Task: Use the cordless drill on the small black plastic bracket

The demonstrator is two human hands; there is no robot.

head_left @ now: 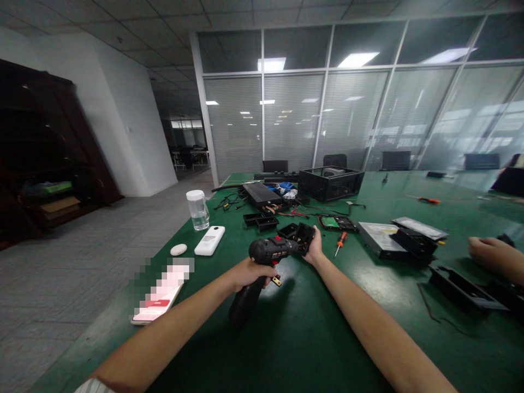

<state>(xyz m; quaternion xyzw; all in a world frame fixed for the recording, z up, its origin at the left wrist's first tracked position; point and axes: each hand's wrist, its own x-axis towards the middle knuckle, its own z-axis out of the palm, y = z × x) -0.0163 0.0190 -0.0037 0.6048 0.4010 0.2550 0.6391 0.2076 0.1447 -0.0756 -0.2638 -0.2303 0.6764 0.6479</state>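
Here, work centres on a black cordless drill with red markings point(272, 249), over a green, smooth-topped table point(295, 344), in from the surface's left edge. Left hand point(249, 274) wrapped round the drill's handle, grip firm; a small brass-coloured metal piece point(277, 280) shows by its fingers, cannot tell whether held or hanging. Right hand point(314, 249) grasps a small black box-shaped part point(304, 237) from the right; drill's nose points at it, contact too small to make out. Short orange-and-black screwdriver point(341, 241) lies just right of that hand. Along the left edge, from far to near: clear bottle with white lid point(198, 210), white rectangular device point(210, 240), white oval case point(178, 249), pale phone, partly pixelated point(158, 307). Toward the far edge: large black open-framed metal case point(331, 184). On the surface's right side: flat silver-and-black metal box point(380, 240), long black tray point(462, 287) and a co-worker's hand point(487, 252), its grip unclear.
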